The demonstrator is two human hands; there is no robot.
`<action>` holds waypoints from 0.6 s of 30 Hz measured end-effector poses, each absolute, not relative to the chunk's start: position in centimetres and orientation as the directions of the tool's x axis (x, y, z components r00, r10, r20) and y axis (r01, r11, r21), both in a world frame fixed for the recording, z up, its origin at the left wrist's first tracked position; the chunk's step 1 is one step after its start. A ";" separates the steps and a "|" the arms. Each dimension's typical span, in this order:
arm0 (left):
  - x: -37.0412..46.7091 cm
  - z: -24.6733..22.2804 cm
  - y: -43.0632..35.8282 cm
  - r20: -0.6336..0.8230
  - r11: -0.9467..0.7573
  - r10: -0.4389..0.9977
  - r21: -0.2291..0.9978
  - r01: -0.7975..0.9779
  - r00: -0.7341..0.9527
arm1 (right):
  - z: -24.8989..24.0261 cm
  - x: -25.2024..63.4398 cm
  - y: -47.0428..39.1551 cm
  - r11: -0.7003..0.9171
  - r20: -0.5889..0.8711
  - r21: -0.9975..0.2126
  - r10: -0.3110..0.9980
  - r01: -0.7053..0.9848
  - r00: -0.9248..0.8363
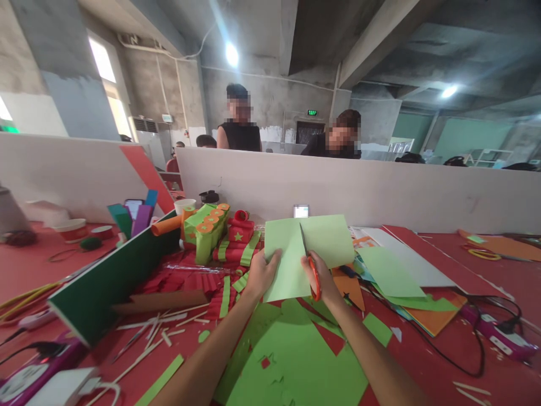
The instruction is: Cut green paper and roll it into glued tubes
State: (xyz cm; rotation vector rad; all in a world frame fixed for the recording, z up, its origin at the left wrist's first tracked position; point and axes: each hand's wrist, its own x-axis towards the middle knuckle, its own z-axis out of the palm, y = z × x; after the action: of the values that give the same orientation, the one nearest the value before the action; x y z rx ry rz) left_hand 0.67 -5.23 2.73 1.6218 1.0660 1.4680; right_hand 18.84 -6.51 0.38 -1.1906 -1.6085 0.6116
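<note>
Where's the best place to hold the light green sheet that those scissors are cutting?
The light green sheet is best pinched, I'd say, at its left edge, coming from the left, as the left hand does. It is thin, so a pinch should hold it; the scissors in the right hand cross near its middle, so that edge likely sits clear of the blades.

No text can be read; the lit green sign [312, 112] at the back is too small to decipher.
</note>
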 end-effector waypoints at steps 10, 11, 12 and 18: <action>0.9 2.1 -5.1 0.407 -0.418 0.907 0.901 0.115 0.110 | 0.8 18.9 -6.6 0.419 0.457 -0.834 0.889 0.358 0.025; 0.9 2.1 -5.1 0.410 -0.422 0.905 0.899 0.115 0.116 | 0.8 18.9 -6.6 0.422 0.461 -0.836 0.887 0.351 0.031; 1.0 2.1 -5.1 0.414 -0.426 0.903 0.897 0.119 0.118 | 0.7 18.9 -6.6 0.426 0.466 -0.836 0.884 0.347 0.036; 0.9 2.1 -5.0 0.420 -0.433 0.901 0.891 0.136 0.111 | 0.6 18.8 -6.7 0.425 0.474 -0.829 0.879 0.365 0.056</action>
State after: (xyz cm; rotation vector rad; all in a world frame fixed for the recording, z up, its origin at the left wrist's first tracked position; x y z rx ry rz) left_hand 0.91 -5.00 2.07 1.6910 1.0221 1.3851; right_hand 18.79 -6.71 0.64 -1.1429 -1.5313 0.5606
